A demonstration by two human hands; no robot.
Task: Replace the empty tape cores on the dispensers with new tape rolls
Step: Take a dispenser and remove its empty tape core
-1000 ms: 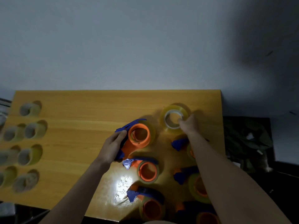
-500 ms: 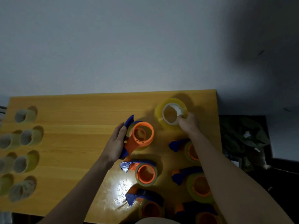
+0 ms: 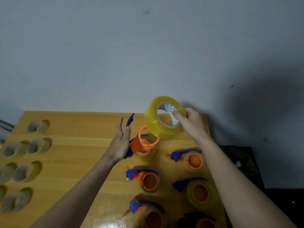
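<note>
Your right hand [image 3: 191, 124] holds the new tape roll [image 3: 162, 118] in the air above the far edge of the tabletop [image 3: 82, 129]. Its grip is closed on the roll: one finger hooks through the core opening while the rest of the hand wraps the outer side. The roll is tilted, its open core facing you, and its lower edge sits just above the orange hub of the dispenser [image 3: 143, 142].

Your left hand [image 3: 120, 142] steadies that dispenser from its left side. The fingers are straight and spread, the palm against the blue handle that sticks up past your fingertips. So the left grip is wide, pressing rather than wrapping. The dispenser stands tilted on the tabletop with its orange hub pointing up toward the roll.

Nearer you, five more dispensers lie on the tabletop in two columns, each with a blue handle and an orange hub ringed with tape: the closest of the left column [image 3: 148, 181] lies just below the one you are steadying, and another [image 3: 192, 159] lies under your right wrist. Along the left side of the tabletop lie the pale tape cores [image 3: 38, 126], blurred, in a double row.
</note>
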